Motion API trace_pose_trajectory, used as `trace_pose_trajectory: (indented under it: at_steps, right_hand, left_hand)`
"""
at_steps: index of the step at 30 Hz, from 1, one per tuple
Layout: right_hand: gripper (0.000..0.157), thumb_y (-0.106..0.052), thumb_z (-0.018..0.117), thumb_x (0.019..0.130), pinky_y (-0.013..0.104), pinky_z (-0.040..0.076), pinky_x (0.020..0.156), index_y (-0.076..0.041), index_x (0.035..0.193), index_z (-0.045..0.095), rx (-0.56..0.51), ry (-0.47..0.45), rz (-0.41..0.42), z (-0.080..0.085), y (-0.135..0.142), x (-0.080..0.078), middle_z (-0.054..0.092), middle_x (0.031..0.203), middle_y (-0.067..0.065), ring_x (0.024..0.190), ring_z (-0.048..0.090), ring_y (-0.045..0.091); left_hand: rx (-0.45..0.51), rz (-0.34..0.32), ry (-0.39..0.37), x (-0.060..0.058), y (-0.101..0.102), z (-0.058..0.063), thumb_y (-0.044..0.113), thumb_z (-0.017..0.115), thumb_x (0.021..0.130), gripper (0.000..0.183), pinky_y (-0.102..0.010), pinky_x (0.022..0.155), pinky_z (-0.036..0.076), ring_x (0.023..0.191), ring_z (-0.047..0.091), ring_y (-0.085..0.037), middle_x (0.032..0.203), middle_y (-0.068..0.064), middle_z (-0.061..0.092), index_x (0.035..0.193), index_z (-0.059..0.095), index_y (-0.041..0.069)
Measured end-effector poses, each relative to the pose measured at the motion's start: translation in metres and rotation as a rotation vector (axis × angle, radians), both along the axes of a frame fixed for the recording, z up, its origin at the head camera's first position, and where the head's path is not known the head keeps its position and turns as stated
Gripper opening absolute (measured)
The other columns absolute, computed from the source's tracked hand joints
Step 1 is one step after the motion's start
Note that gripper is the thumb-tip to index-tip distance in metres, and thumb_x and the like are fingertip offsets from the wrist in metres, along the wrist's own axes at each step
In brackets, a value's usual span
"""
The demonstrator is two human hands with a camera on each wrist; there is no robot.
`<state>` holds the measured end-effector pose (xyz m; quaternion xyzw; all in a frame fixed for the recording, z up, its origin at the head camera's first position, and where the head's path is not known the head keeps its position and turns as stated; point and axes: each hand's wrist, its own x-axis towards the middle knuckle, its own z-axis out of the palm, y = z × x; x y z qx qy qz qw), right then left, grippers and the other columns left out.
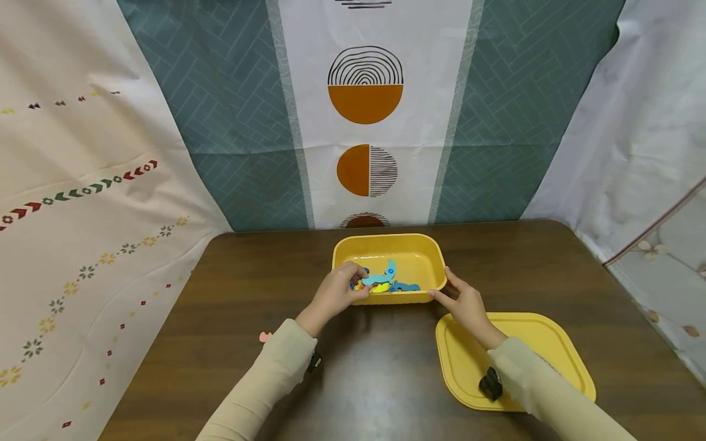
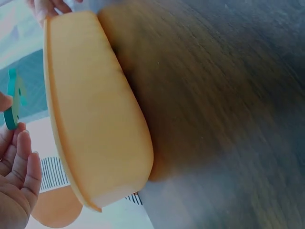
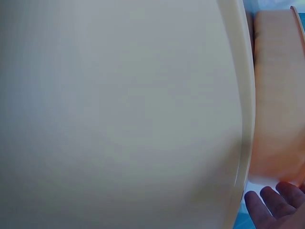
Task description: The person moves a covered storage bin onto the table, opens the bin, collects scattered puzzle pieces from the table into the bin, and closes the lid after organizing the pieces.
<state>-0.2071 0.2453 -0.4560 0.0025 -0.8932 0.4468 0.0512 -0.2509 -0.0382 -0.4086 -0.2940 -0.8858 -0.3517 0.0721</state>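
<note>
A yellow plastic box [image 1: 421,266] stands near the back of the table. Inside it lie several small flat pieces, among them a dark blue piece [image 1: 405,286] and a yellow piece [image 1: 380,288]. Over the box's front left part, my left hand [image 1: 340,286] pinches a light blue flat cutout piece [image 1: 377,279] between thumb and fingers. The left wrist view shows this piece [image 2: 14,102] edge-on, looking teal, above the box rim. My right hand [image 1: 466,304] holds the box's front right corner, thumb at the front rim and fingers along the right side.
A yellow lid [image 1: 551,349] lies flat on the brown table [image 1: 386,373] under my right forearm. One small pink piece [image 1: 265,337] rests on the table beside my left sleeve. Patterned cloths [image 1: 231,122] hang behind the table and at both sides.
</note>
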Motion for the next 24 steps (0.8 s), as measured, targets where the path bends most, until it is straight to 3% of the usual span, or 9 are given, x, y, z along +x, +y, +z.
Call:
trace_pose_trajectory:
  at_steps: [6, 15, 24]
  right_hand:
    - [0.077, -0.029, 0.068, 0.087, 0.038, 0.049, 0.086, 0.000, 0.146, 0.029, -0.001, 0.005, -0.002, -0.001, -0.002, 0.001, 0.031, 0.150, 0.018, 0.119, 0.054, 0.035]
    - [0.077, -0.029, 0.068, 0.087, 0.039, 0.050, 0.085, -0.001, 0.146, 0.029, -0.007, 0.011, -0.011, 0.001, 0.000, 0.000, 0.032, 0.150, 0.019, 0.117, 0.055, 0.035]
    - [0.075, -0.026, 0.069, 0.087, 0.040, 0.050, 0.085, 0.002, 0.145, 0.031, -0.006, 0.034, -0.021, 0.001, -0.003, 0.001, 0.034, 0.147, 0.019, 0.117, 0.055, 0.036]
  left_hand:
    - [-0.009, 0.008, -0.004, -0.005, 0.002, -0.007, 0.012, 0.074, 0.076, 0.018, -0.026, 0.068, 0.048, 0.076, 0.056, -0.018, 0.087, -0.010, 0.062, 0.089, 0.062, 0.006]
    - [-0.007, 0.006, -0.061, -0.018, 0.009, -0.010, 0.012, 0.074, 0.077, 0.019, -0.028, 0.069, 0.048, 0.081, 0.059, -0.030, 0.087, -0.012, 0.061, 0.090, 0.063, 0.004]
    - [-0.030, 0.024, -0.091, -0.026, 0.014, -0.018, 0.012, 0.075, 0.076, 0.020, -0.024, 0.066, 0.046, 0.073, 0.050, -0.014, 0.082, -0.005, 0.058, 0.090, 0.064, 0.003]
